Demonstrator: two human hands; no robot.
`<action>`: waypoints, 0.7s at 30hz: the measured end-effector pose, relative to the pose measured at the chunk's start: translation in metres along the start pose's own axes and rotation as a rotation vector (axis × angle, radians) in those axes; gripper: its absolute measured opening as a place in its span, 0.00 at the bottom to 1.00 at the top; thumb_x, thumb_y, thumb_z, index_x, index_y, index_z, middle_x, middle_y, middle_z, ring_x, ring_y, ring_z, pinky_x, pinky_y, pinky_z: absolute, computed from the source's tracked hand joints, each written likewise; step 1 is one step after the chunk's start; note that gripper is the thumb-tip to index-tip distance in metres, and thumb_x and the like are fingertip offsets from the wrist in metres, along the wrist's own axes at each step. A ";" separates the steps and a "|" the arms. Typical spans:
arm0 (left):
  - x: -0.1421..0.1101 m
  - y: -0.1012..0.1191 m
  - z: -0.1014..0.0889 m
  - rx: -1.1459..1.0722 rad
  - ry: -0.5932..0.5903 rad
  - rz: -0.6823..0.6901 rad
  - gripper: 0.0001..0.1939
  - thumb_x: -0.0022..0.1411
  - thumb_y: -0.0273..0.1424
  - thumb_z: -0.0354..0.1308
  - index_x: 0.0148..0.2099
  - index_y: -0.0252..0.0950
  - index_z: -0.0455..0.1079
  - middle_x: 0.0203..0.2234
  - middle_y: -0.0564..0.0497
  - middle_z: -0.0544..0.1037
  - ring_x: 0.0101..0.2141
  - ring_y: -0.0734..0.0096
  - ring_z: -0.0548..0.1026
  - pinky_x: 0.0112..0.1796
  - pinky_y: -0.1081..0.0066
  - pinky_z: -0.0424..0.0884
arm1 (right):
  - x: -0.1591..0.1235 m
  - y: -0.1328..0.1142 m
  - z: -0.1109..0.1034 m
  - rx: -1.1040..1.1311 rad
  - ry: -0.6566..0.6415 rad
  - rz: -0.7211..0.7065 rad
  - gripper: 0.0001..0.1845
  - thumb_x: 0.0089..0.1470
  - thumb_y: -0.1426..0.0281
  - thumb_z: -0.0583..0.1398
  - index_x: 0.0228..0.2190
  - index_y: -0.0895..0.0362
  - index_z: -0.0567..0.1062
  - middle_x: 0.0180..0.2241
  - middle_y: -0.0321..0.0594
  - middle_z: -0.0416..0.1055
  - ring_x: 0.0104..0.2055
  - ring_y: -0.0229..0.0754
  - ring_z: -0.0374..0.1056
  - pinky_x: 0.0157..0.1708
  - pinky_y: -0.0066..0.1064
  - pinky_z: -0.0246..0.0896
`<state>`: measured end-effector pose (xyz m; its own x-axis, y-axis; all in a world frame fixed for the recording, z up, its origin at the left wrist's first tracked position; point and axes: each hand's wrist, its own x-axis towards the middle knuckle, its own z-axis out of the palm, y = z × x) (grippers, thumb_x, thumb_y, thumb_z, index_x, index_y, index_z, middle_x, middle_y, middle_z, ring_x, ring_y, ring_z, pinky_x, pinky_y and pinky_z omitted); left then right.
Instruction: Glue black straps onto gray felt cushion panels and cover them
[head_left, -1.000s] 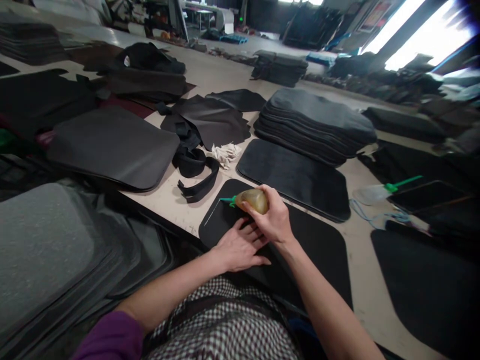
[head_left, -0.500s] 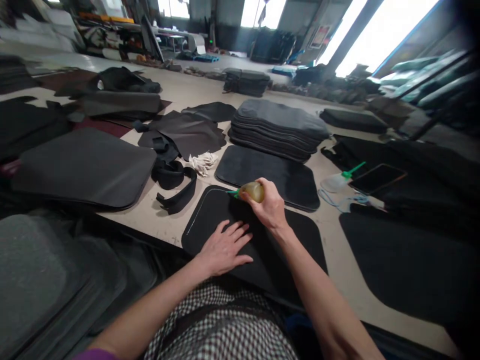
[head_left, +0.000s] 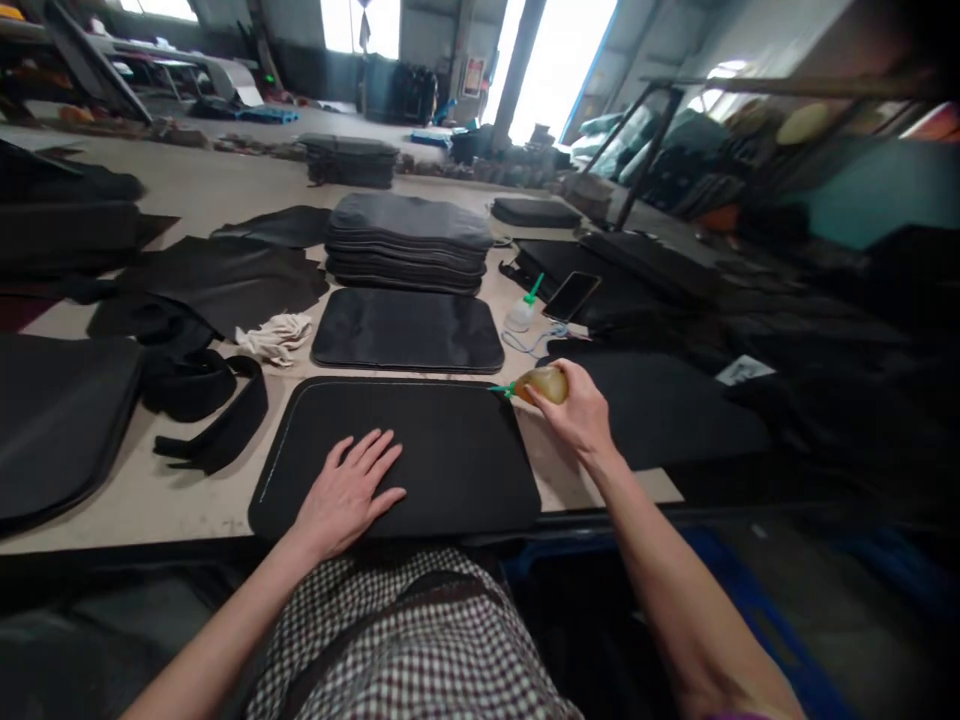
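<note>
Right hand is gripping a tilted squeeze bottle showing amber-yellow contents, its green nozzle pointing at the far right corner of the black panel, where a pale line is running along the left and far edges. Left hand is lying flat on that panel, fingers spread, grasping nothing. Second bottle, translucent, is standing near the phone, contents unclear.

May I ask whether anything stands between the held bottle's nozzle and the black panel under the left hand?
Nothing visible: the green nozzle is over the black panel near its far right corner; the left hand lies farther left.
</note>
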<state>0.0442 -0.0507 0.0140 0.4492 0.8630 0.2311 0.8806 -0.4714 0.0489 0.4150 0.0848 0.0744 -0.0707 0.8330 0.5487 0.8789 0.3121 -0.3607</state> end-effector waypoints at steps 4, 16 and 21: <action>0.000 -0.001 0.003 0.027 -0.002 0.021 0.30 0.74 0.49 0.45 0.72 0.45 0.58 0.71 0.48 0.59 0.69 0.55 0.59 0.64 0.49 0.58 | -0.014 0.011 -0.014 -0.008 0.029 0.022 0.27 0.55 0.50 0.64 0.49 0.54 0.71 0.48 0.48 0.73 0.48 0.54 0.71 0.47 0.42 0.68; -0.002 -0.001 0.005 0.030 -0.024 0.025 0.31 0.74 0.50 0.45 0.72 0.45 0.57 0.71 0.48 0.58 0.70 0.57 0.57 0.65 0.51 0.55 | -0.079 0.023 -0.080 0.123 -0.060 0.113 0.23 0.53 0.54 0.66 0.47 0.52 0.73 0.44 0.42 0.75 0.45 0.52 0.73 0.48 0.42 0.68; -0.003 -0.003 0.008 0.021 -0.046 0.025 0.32 0.74 0.51 0.44 0.72 0.44 0.56 0.72 0.48 0.57 0.71 0.57 0.55 0.66 0.50 0.53 | -0.127 0.022 -0.112 0.230 -0.122 0.225 0.23 0.54 0.54 0.67 0.48 0.51 0.73 0.45 0.41 0.75 0.45 0.51 0.73 0.48 0.41 0.68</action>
<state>0.0415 -0.0500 0.0058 0.4769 0.8588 0.1874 0.8719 -0.4891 0.0227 0.4959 -0.0652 0.0819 0.0444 0.9369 0.3467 0.7508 0.1976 -0.6303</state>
